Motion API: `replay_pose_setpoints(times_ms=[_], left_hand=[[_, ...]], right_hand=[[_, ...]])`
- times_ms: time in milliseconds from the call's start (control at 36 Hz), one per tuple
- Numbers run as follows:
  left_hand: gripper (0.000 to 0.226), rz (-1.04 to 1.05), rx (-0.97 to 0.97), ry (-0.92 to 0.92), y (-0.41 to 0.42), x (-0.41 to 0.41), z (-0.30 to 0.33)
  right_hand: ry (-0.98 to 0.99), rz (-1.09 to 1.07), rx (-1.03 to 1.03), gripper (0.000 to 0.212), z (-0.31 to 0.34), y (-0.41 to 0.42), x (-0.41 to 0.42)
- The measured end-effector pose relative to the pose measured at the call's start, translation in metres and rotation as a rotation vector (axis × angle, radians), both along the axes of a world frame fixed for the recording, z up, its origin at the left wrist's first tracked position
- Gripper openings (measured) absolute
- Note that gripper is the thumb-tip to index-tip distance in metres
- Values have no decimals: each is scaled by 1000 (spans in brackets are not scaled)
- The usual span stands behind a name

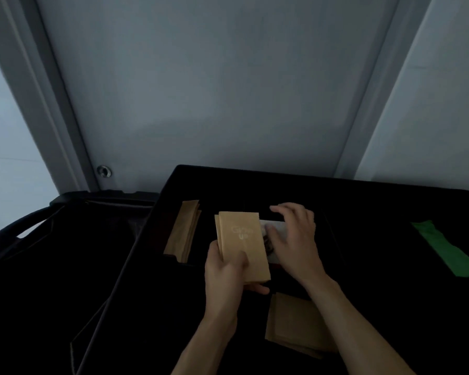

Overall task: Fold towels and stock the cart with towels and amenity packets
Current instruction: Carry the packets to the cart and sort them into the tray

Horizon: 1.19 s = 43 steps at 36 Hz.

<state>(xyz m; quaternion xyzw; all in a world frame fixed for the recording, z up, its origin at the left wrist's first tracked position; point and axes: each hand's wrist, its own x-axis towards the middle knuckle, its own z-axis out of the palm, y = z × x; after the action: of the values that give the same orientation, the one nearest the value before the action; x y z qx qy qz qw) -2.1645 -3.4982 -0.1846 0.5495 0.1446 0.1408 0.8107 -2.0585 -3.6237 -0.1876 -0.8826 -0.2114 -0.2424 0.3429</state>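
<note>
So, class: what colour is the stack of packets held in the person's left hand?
Tan, kraft-paper brown, with faint pale lettering; the stack of packets shows in the head view.

head-worn wide-angle view, facing forward and down, close over both forearms, black cart top (363, 201) near, pale wall (214, 85) behind

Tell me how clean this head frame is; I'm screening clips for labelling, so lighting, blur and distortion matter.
Head view: dim overall, the black cart top nearly featureless; the wall lit cold and uneven; wide-angle lens splays the door frame lines outward; right hand soft with blur, left hand sharper; print on the held packets faint and unreadable; green cloth keeps its colour.
</note>
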Motion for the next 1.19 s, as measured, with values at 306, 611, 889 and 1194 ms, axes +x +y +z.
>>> replay_pose_setpoints(times_ms=[306,611,889,1194], left_hand=[[26,-146,-5,-98,-8,-6,3],[28,-72,-75,-96,-1,-3,-5],[21,72,-102,-96,23,-19,20],[21,305,305,-80,99,-106,18]], right_hand=[[454,293,715,30,26,2,-38],[657,351,651,21,31,0,-49],[749,522,769,28,19,4,-49],[879,926,130,46,24,44,-100]])
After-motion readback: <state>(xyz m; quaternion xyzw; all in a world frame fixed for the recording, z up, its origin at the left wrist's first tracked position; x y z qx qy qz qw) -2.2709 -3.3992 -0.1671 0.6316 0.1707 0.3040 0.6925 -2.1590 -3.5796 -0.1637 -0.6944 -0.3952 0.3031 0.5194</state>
